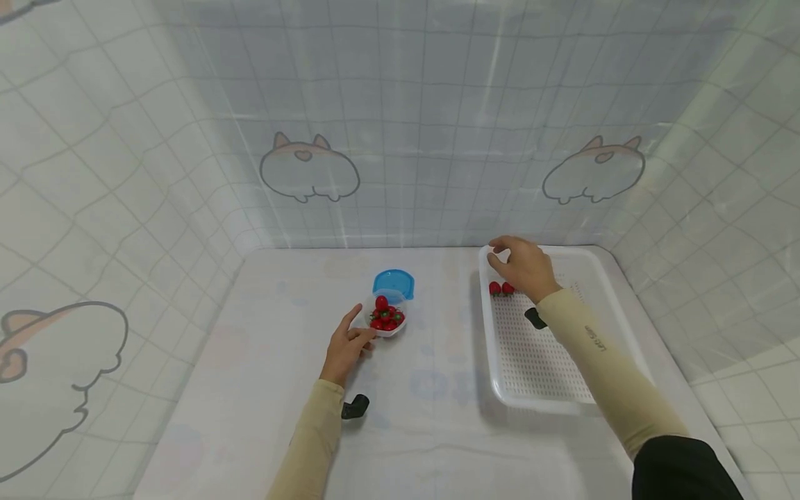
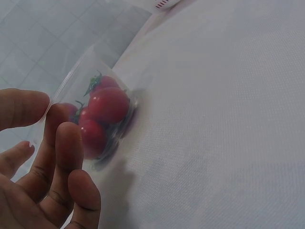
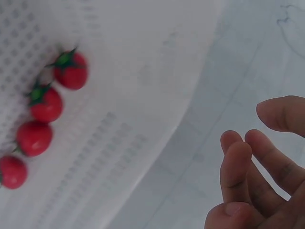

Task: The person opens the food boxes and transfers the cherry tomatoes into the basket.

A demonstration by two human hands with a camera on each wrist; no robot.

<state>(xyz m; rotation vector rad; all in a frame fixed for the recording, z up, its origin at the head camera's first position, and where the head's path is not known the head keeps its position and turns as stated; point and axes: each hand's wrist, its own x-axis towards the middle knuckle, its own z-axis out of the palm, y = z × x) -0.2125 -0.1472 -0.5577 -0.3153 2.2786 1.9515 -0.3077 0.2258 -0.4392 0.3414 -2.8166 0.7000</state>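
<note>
A small clear plastic container [image 1: 389, 334] full of red cherry tomatoes [image 1: 384, 316] stands on the table, its blue lid [image 1: 394, 280] behind it. My left hand [image 1: 347, 345] pinches the container's rim at its near left side; the left wrist view shows the transparent wall [image 2: 71, 78] between thumb and fingers. Over the far left corner of a white perforated tray [image 1: 531, 401] is my right hand [image 1: 523, 267], fingers loosely bent with nothing between them. Beneath it lie cherry tomatoes [image 1: 495, 288]; in the right wrist view several tomatoes [image 3: 46, 104] with green stems form a row.
The tray takes up the table's right side. A pale cloth [image 1: 275, 417] covers the table. Sheets with a grid pattern [image 1: 400, 139] and cartoon animal drawings rise at the back and both sides.
</note>
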